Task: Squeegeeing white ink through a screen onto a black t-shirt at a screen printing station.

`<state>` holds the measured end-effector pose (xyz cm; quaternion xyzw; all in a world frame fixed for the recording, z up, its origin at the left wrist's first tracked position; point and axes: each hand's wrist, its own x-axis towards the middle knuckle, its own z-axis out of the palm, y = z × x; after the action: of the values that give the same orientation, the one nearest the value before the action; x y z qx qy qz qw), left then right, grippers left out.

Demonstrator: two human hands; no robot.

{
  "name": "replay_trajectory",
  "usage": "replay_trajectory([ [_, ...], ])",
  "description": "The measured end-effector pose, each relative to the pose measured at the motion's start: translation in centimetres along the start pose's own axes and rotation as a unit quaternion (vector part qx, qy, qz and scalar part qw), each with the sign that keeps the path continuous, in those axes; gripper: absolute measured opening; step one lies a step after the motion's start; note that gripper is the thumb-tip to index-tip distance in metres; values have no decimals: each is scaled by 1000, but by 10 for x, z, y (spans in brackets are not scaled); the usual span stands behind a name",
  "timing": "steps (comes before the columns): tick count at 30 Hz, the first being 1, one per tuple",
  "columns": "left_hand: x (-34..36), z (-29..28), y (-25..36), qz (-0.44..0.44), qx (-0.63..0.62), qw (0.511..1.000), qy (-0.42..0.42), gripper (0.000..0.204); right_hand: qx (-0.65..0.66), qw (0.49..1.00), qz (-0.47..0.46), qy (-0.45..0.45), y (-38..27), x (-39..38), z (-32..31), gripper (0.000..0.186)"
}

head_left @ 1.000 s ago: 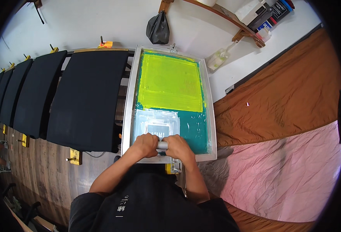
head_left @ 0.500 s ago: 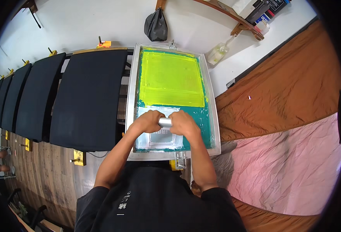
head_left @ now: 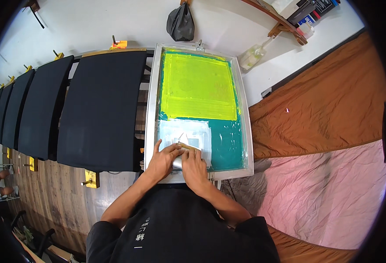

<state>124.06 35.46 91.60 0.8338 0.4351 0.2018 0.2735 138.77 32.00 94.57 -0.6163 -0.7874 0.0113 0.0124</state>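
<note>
An aluminium-framed printing screen (head_left: pixel 151 109) lies flat in front of me, with teal mesh (head_left: pixel 228 144), a bright yellow-green patch (head_left: pixel 197 85) on its far half and a whitish design area (head_left: pixel 188 133) on its near half. Both my hands grip a squeegee with a grey metal handle (head_left: pixel 178 161) at the near end of the screen. My left hand (head_left: pixel 163 158) holds its left part and my right hand (head_left: pixel 194 168) its right part. The blade is hidden under my hands.
Several black fabric-covered platens (head_left: pixel 101 105) run in a row to the left, with yellow clamps (head_left: pixel 90 179) at their ends. A dark bag (head_left: pixel 181 24) hangs on the white wall. Brown cloth (head_left: pixel 324 105) and pink cloth (head_left: pixel 328 193) lie to the right. There is a wooden floor (head_left: pixel 57 206) at lower left.
Both hands moved the squeegee away from me over the whitish area, then drew it back to the screen's near edge.
</note>
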Motion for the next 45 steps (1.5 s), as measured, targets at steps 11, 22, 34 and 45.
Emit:
replay_trajectory([
  [11,7,1,37,23,285,956,58,34,229,969,-43,77,35,-1,4,61],
  [22,-8,30,47,32,213,976,-38,43,214,976,-19,22,46,-38,1,59],
  [34,50,-28,-20,-26,128,990,-50,27,168,983,-63,-44,45,66,-7,29],
  [45,29,-13,-23,-15,49,998,-25,32,175,980,-53,-73,38,55,7,30],
])
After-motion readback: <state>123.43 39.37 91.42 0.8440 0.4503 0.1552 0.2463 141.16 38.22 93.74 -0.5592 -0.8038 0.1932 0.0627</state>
